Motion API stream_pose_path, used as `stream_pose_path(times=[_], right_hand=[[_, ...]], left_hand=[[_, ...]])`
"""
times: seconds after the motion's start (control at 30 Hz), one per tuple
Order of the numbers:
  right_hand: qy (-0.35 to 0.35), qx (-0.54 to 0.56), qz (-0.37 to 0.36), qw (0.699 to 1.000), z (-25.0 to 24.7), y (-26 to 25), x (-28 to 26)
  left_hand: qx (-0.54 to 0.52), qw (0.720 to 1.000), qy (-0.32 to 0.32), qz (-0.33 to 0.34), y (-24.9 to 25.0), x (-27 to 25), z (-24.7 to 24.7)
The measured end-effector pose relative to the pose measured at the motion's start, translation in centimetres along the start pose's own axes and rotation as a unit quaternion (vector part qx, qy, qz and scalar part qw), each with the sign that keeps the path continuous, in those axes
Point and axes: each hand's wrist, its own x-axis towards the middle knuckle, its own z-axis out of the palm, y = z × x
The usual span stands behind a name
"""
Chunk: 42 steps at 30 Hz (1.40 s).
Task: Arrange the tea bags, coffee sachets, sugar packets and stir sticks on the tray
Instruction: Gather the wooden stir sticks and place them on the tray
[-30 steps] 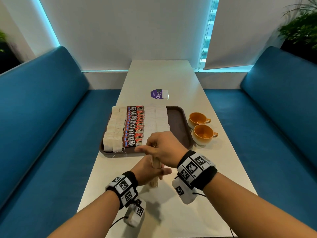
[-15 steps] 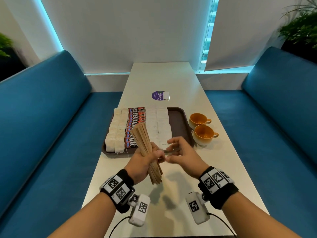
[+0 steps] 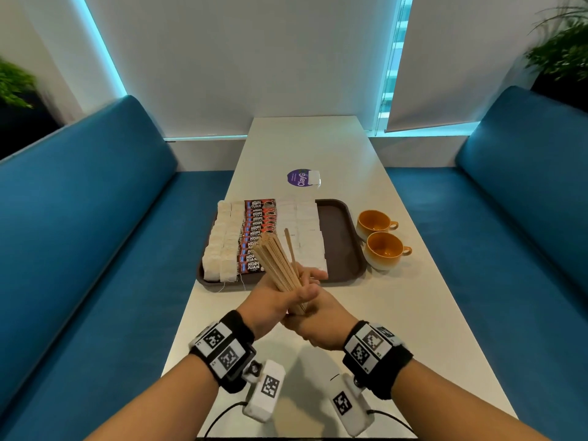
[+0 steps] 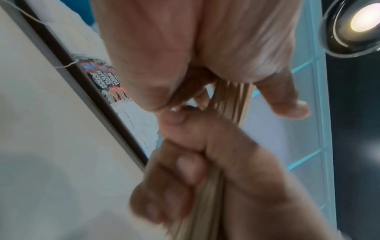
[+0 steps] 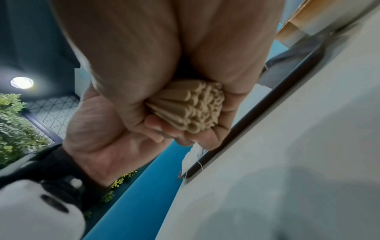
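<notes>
1. L hand (image 3: 273, 299) is gripping a bundle of stir sticks (image 3: 276, 262) w/ fingers wrapped round it, held above the table (image 3: 397, 313) just off the tray's near edge; sticks are fanning up toward 11 o'clock over the tray.
2. R hand (image 3: 321, 326) is sitting under/behind the L, fingers curled round the bundle's lower end; stick ends are showing in the R wrist view (image 5: 191, 110).
3. One stick (image 3: 290, 246) is standing apart from the fan, at its 1 o'clock side.
4. Tray (image 3: 342, 243) is lying at 12 o'clock from the hands. L to R on it: tea bags (image 3: 222, 243), coffee sachets (image 3: 257, 224), sugar packets (image 3: 302, 230), then a bare brown strip along the R rim.
5. Two orange cups (image 3: 381, 240) are sitting just beside the tray's R edge, at 2 o'clock.
6. Purple sticker (image 3: 300, 177) is lying beyond the tray's far edge.
</notes>
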Motion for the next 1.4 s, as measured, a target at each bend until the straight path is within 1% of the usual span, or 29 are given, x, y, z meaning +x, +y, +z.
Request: stream_pose_path(times=[0.07,0.13,0.2,0.27,0.33,0.4,0.43,0.47,0.57,0.6,0.63,0.7,0.73,0.8,0.83,0.87,0.9,0.97,1.1,1.23,1.33,1.4], right_hand=[[-0.005,-0.020,0.018,1.000,0.1,0.6,0.0],[0.007,-0.026,0.042,0.999,0.3,1.3,-0.1],[0.017,-0.038,0.051,0.998,0.5,1.9,-0.2],[0.019,-0.044,0.047,0.998,0.5,2.0,-0.2],[0.015,-0.080,0.047,0.996,0.3,2.1,0.1],[0.016,-0.142,0.051,0.988,0.0,2.2,0.4],[0.018,-0.151,0.050,0.987,0.0,2.3,0.5],[0.023,-0.140,0.040,0.989,0.1,2.4,0.8],[0.040,-0.041,-0.023,0.998,0.0,2.2,1.4],[0.046,-0.022,-0.031,0.998,-0.1,2.3,1.6],[0.050,-0.016,-0.036,0.998,-0.2,2.5,1.7],[0.059,-0.049,-0.023,0.997,0.4,3.1,1.9],[0.068,-0.049,-0.007,0.996,1.0,3.1,2.0],[0.113,-0.040,-0.016,0.993,2.1,3.1,2.4],[0.141,-0.043,-0.032,0.988,2.2,3.3,2.7],[0.148,-0.046,-0.045,0.987,2.0,3.4,2.8],[0.136,-0.026,-0.047,0.989,1.9,3.5,3.0],[0.121,-0.036,-0.048,0.991,1.5,3.6,2.5],[0.131,-0.063,-0.054,0.988,2.2,4.0,2.6],[0.154,-0.047,-0.021,0.987,2.6,3.3,3.3],[0.120,-0.081,0.000,0.989,1.9,2.8,2.9],[0.105,-0.052,-0.011,0.993,1.3,3.4,2.4]], left_hand=[[-0.077,0.997,0.009,0.022,0.8,0.1,-0.3],[-0.146,0.988,0.026,0.048,1.7,0.3,-0.7],[-0.163,0.983,0.038,0.072,2.6,0.5,-0.5],[-0.139,0.985,0.046,0.090,2.9,0.7,0.0],[-0.107,0.988,0.040,0.106,3.0,0.8,0.7],[-0.048,0.993,0.029,0.108,2.9,0.8,1.3],[-0.012,0.994,0.024,0.106,2.8,0.8,1.5],[0.020,0.994,0.020,0.104,2.7,0.8,1.6],[0.099,0.991,0.014,0.092,1.9,0.7,2.1],[0.115,0.989,0.015,0.089,1.7,0.7,2.2],[0.121,0.989,0.014,0.083,1.4,0.7,2.2],[0.128,0.990,0.010,0.065,1.1,0.7,2.1],[0.139,0.989,0.012,0.057,1.2,0.8,1.9],[0.172,0.983,0.014,0.055,1.8,0.8,1.6],[0.184,0.981,0.013,0.061,2.2,0.9,1.5],[0.192,0.979,0.012,0.070,2.6,0.9,1.4],[0.199,0.977,0.008,0.080,2.9,0.9,1.4],[0.220,0.971,-0.001,0.089,3.1,1.0,1.5],[0.229,0.970,-0.005,0.074,2.3,1.2,1.6],[0.235,0.969,-0.007,0.079,2.1,1.5,1.7],[0.227,0.970,-0.003,0.084,1.9,1.9,1.7],[0.224,0.971,0.001,0.084,1.7,2.2,1.5]])
